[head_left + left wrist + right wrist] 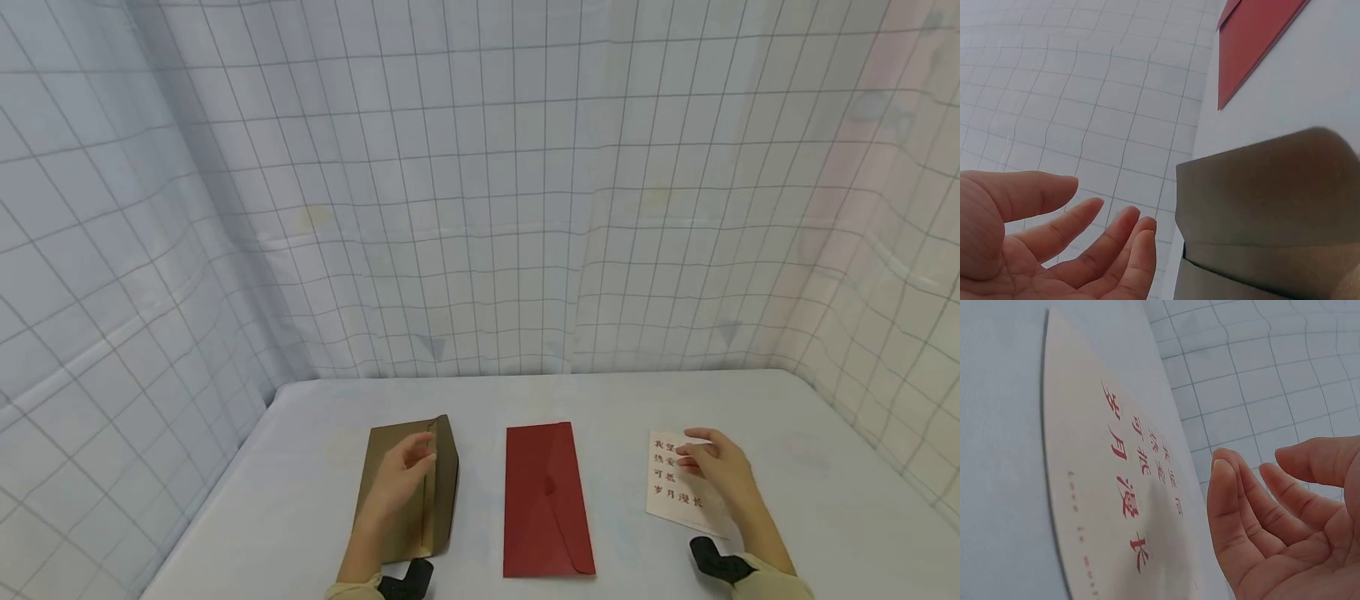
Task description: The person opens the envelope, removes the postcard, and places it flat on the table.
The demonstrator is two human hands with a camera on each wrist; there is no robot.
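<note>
My left hand [399,479] hovers over a brown kraft-paper envelope [408,529] whose flap [1260,194] stands up along its right side. Its fingers are loosely bent and hold nothing. Over at the right, my right hand [723,467] is above a cream card [675,496] printed with red Chinese characters. A gap shows between its thumb and relaxed fingers, with nothing between them. The hand covers the card's upper right part in the head view. Between the two hands lies a red envelope [543,500], flap side up and folded down.
A white-covered table [300,492] carries all three paper items. White grid-patterned cloth [480,208] hangs behind it and along both sides. Black wrist straps [720,562] sit at the cuffs of the pale sleeves.
</note>
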